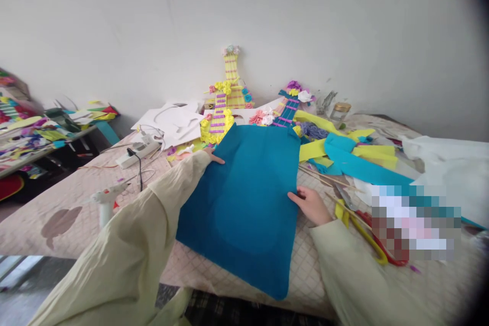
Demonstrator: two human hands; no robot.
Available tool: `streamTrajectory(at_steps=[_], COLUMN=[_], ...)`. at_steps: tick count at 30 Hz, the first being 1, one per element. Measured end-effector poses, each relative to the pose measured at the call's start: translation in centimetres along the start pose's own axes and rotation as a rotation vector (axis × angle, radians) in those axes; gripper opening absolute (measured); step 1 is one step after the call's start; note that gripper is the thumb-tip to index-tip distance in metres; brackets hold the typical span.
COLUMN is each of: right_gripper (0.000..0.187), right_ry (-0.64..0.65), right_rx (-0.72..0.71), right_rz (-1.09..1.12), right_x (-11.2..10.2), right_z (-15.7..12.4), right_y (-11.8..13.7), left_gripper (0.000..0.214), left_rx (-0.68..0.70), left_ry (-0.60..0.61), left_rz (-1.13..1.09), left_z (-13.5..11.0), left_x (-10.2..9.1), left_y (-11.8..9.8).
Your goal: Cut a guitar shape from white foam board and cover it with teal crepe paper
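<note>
A large blue felt sheet (pixel 248 204) lies flat on the quilted table cover (pixel 76 204), its near corner hanging over the front edge. My left hand (pixel 214 157) reaches far forward and touches the sheet's far left edge; most of it is hidden by my pale sleeve, and the fingertips that show lie flat. My right hand (pixel 310 204) rests at the sheet's right edge with its fingers closed on the felt there.
A white glue gun (pixel 107 198) and a power strip (pixel 137 152) lie to the left. Decorated foam guitars (pixel 225 107) lean on the wall. Yellow and blue foam strips (pixel 344 155), thin sticks, yellow and red scissors (pixel 367 234) and a glass jar (pixel 339 111) crowd the right.
</note>
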State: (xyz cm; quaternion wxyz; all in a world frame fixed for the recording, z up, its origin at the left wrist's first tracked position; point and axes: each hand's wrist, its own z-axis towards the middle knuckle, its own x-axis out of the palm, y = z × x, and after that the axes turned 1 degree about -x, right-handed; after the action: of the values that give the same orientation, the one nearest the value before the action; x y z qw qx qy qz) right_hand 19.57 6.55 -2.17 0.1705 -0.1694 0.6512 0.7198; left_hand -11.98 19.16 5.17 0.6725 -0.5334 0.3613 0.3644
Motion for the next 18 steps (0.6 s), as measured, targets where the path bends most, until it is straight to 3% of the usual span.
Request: streamTrajectory(at_steps=[11,18], right_gripper=[0.025,0.023], right_ry=[-0.065,-0.069], right_rx=[-0.031,-0.014], right_rz=[0.012,0.035], right_x=[0.3,0.1], right_z=[0.1,-0.1], right_y=[-0.2,-0.3], left_gripper=[0.031,0.031], left_rx=[-0.009,0.008], left_ry=[0.169,0.256], left_rz=[-0.062,-0.109], left_z=[0.8,0.6], left_x=[-0.4,-0.1], left_y=[-1.3,-0.4])
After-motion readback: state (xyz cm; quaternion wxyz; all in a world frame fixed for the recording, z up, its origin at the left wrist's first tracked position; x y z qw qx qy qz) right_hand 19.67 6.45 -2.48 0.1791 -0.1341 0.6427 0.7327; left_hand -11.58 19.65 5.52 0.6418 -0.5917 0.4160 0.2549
